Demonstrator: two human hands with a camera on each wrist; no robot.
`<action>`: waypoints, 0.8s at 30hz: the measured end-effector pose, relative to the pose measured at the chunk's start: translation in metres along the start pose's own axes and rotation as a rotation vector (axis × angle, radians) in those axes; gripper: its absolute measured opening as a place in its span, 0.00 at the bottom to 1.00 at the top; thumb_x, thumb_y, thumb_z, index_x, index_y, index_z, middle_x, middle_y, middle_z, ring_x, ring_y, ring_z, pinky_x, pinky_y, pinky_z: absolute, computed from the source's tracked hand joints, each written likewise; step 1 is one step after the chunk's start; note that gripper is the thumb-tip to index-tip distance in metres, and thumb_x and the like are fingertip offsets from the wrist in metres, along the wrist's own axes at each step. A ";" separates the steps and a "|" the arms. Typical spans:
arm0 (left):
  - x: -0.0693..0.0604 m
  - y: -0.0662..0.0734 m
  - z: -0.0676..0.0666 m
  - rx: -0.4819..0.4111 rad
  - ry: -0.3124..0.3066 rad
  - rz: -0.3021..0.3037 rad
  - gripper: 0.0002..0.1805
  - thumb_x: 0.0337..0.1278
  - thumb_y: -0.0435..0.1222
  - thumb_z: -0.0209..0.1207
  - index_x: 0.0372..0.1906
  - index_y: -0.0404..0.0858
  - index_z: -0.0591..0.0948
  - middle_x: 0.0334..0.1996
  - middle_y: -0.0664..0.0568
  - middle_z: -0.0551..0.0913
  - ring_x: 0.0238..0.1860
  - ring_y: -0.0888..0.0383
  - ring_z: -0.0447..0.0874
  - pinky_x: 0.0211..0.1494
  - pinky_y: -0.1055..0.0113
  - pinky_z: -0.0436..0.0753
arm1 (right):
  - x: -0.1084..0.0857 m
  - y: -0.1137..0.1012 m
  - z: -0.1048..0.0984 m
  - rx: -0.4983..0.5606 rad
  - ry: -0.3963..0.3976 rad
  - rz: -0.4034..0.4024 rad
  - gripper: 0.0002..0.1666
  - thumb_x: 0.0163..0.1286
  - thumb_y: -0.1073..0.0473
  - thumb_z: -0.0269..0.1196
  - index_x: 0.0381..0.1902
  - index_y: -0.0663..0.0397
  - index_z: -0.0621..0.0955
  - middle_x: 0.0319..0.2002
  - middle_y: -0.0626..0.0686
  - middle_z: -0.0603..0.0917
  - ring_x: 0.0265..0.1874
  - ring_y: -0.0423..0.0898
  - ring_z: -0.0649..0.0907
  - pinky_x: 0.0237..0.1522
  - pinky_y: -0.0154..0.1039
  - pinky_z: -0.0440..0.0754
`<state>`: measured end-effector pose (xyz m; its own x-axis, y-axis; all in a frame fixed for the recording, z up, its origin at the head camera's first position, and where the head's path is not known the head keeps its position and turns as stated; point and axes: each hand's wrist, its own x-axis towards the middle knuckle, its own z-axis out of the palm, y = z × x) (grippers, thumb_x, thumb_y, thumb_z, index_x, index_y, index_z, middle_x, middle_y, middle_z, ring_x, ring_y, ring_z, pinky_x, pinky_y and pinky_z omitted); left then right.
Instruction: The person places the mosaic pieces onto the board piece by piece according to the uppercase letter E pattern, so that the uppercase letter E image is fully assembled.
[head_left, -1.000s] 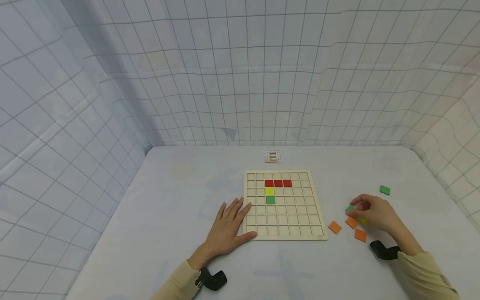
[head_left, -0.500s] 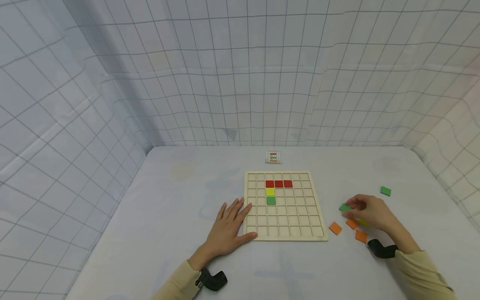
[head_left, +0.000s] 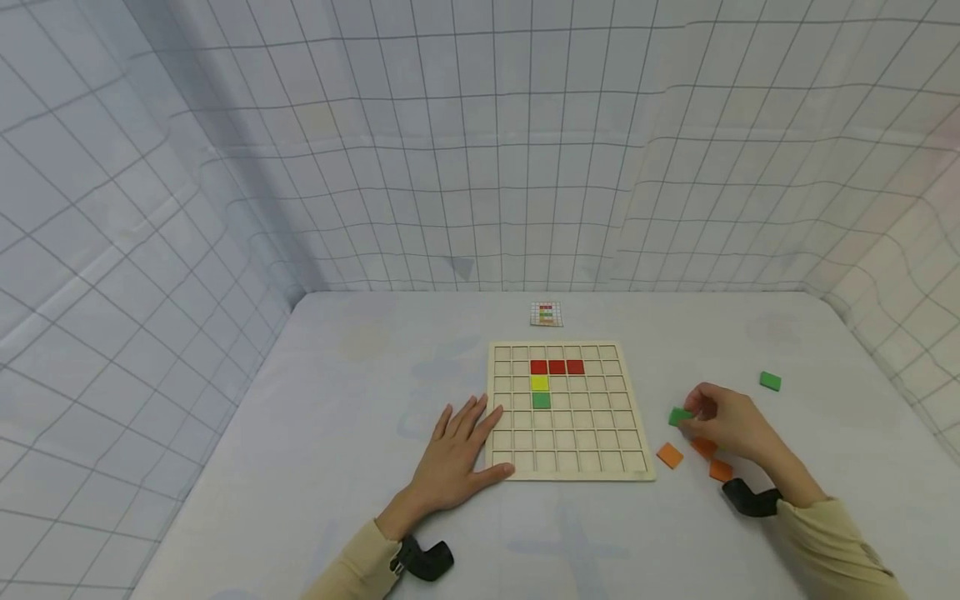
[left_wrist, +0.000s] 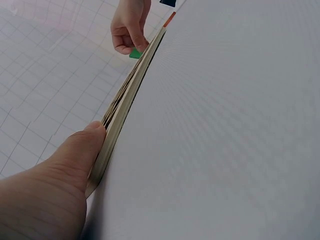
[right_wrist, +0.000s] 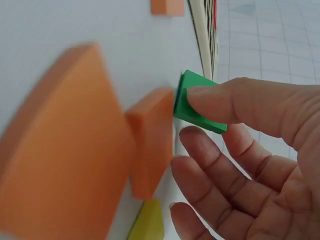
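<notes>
My right hand (head_left: 726, 422) pinches a green square tile (right_wrist: 199, 102) between thumb and fingers, to the right of the wooden grid board (head_left: 637, 477). Spread flat, my left hand (head_left: 448, 468) rests at the board's left edge, and its thumb lies on the near left corner. On the board sit three red tiles (head_left: 557, 367) in a row, with a yellow tile (head_left: 539, 382) below the leftmost and a green tile (head_left: 542, 401) under that. Orange tiles (head_left: 670, 455) lie beneath and beside my right hand. A loose yellow tile (right_wrist: 148, 220) shows only in the right wrist view.
Behind the board lies a small card (head_left: 546, 314) printed with a coloured grid pattern. One more green tile (head_left: 770, 381) lies on the table at the far right. Grid-patterned cloth walls (head_left: 480, 167) enclose the table on the back and sides.
My right hand has moved left with the green tile, drawing it from beside the orange tiles toward the board. The left hand has stayed in place.
</notes>
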<state>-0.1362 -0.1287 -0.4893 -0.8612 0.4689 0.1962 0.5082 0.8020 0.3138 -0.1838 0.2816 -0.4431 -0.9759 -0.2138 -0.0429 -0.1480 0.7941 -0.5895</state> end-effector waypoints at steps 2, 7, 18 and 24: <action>0.000 0.000 -0.001 -0.003 0.000 0.002 0.45 0.59 0.64 0.50 0.74 0.43 0.56 0.73 0.44 0.52 0.73 0.49 0.43 0.71 0.47 0.40 | 0.001 -0.004 0.001 0.002 0.008 -0.021 0.09 0.56 0.64 0.68 0.31 0.56 0.77 0.27 0.48 0.78 0.29 0.46 0.77 0.28 0.38 0.75; 0.000 0.000 -0.001 -0.004 -0.004 0.002 0.45 0.59 0.63 0.50 0.75 0.43 0.55 0.73 0.44 0.52 0.73 0.49 0.43 0.70 0.47 0.40 | 0.004 -0.017 0.006 0.026 0.042 -0.068 0.08 0.59 0.62 0.68 0.32 0.55 0.77 0.26 0.47 0.78 0.26 0.44 0.76 0.25 0.35 0.74; 0.001 0.000 -0.001 0.007 -0.016 -0.006 0.45 0.59 0.64 0.50 0.75 0.44 0.55 0.73 0.45 0.51 0.73 0.50 0.41 0.71 0.48 0.39 | 0.022 -0.060 0.035 0.177 0.007 -0.173 0.07 0.60 0.63 0.69 0.31 0.54 0.78 0.25 0.46 0.78 0.24 0.43 0.78 0.26 0.33 0.75; 0.000 0.000 0.000 0.016 -0.008 -0.010 0.45 0.59 0.64 0.50 0.75 0.44 0.56 0.73 0.45 0.52 0.73 0.50 0.42 0.71 0.48 0.39 | 0.038 -0.080 0.053 0.186 -0.041 -0.265 0.08 0.58 0.67 0.68 0.30 0.53 0.79 0.26 0.45 0.79 0.26 0.42 0.78 0.30 0.34 0.77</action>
<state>-0.1364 -0.1285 -0.4896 -0.8661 0.4641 0.1855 0.4997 0.8122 0.3010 -0.2004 0.1795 -0.4402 -0.8995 -0.4249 0.1016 -0.3607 0.5911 -0.7215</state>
